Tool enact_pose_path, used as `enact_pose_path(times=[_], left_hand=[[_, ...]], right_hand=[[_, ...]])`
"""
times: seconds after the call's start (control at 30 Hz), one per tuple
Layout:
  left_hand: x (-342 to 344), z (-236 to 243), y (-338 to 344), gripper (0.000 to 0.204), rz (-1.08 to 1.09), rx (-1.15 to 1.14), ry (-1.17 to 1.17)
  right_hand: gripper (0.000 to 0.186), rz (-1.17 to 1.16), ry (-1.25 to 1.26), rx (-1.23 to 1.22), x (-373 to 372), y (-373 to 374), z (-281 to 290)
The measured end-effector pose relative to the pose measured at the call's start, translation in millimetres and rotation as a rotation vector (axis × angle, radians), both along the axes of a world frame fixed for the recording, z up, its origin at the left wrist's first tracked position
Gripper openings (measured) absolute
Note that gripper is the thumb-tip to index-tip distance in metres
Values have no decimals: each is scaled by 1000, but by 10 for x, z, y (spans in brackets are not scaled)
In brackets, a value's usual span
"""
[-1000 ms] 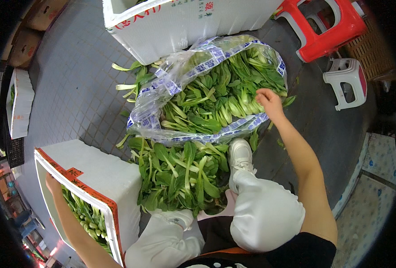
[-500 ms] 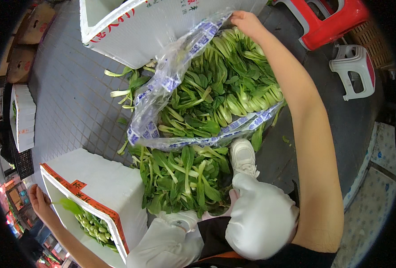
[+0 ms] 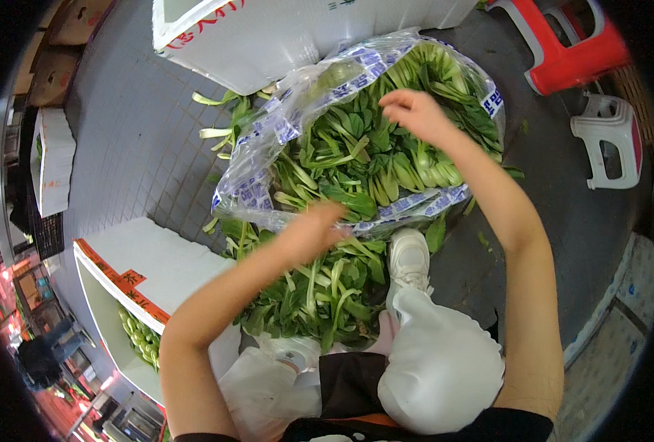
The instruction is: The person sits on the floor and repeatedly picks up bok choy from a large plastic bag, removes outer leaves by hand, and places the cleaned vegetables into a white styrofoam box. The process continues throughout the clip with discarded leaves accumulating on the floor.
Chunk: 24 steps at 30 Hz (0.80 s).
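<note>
A large clear plastic bag (image 3: 259, 193) with blue printed strips lies opened, full of leafy bok choy (image 3: 404, 169). Above the greens in its upper middle is my right hand (image 3: 411, 114), fingers loosely curved and apart, with nothing seen in them. At the bag's front edge is my left hand (image 3: 316, 228), blurred by motion, so its fingers are unclear. More loose greens (image 3: 297, 287) lie below the bag around my shoe (image 3: 408, 261). A white foam box (image 3: 142, 243) tipped on its side at lower left holds bok choy (image 3: 139, 335).
Another foam box (image 3: 282, 40) stands behind the bag. A red stool (image 3: 562, 59) and a white stool (image 3: 610, 140) are at right, a further white box (image 3: 53, 162) and cartons (image 3: 54, 74) at left. A person (image 3: 43, 357) in dark clothing is in the distant lower left.
My left hand has come from the lower-left box rightward to the bag's front edge. My right hand has left the bag's far rim and moved down over the greens.
</note>
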<state>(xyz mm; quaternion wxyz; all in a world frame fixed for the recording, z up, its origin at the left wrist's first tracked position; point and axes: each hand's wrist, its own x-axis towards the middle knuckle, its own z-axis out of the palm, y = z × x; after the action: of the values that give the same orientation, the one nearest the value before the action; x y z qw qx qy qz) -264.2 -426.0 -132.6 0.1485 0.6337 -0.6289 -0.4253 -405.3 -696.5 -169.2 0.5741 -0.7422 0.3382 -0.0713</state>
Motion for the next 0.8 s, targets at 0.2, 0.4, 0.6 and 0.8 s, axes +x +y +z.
enact_pose_path(times=[0.2, 0.4, 0.6, 0.8], left_hand=[[1348, -89, -1281, 58, 586, -72, -180], [1481, 29, -1065, 35, 545, -157, 37], [888, -718, -81, 16, 80, 277, -436], [845, -863, 453, 22, 135, 176, -586]], right_hand=[[32, 541, 50, -739, 173, 962, -362], [13, 845, -108, -215, -288, 1766, -165], [14, 1029, -75, -349, -400, 1985, 88], [37, 445, 62, -624, 438, 1546, -224]])
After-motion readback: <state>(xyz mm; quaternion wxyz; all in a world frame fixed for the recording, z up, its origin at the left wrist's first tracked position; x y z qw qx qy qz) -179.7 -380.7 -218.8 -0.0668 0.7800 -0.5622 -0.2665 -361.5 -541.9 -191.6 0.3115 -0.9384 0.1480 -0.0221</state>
